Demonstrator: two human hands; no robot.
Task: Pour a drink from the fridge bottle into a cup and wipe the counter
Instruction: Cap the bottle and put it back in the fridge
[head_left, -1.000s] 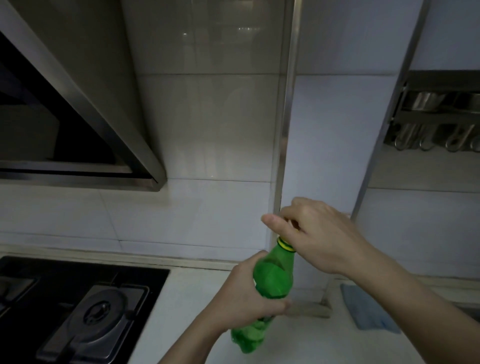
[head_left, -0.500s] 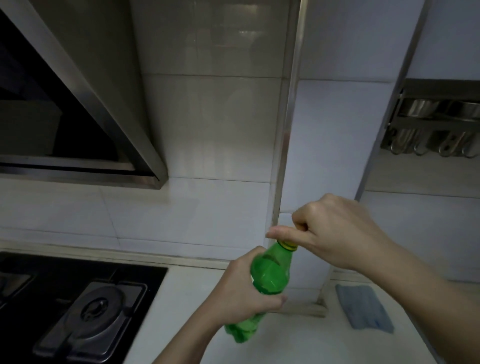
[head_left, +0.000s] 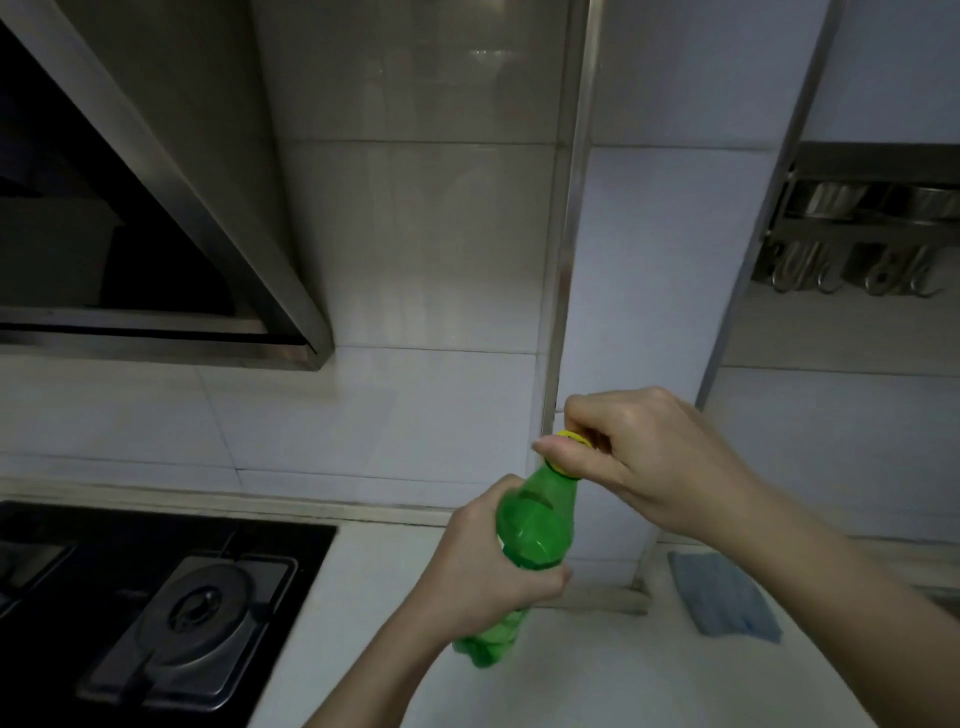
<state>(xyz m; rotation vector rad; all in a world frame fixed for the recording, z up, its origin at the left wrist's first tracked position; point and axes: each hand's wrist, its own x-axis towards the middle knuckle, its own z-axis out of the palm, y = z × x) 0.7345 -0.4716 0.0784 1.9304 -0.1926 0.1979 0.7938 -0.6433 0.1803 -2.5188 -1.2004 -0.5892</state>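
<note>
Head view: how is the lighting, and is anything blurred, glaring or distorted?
Head view: dim and underexposed, the stove and range hood very dark; faint glare on the upper wall tile; the green bottle slightly soft by the left hand; wide-angle lean in the steel corner strip.

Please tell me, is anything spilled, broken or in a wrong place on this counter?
Nothing stands out. The left hand holds the green bottle tilted, the right hand pinches its yellow cap, and the blue cloth lies flat on the counter. No spill shows. No cup is in view.
</note>
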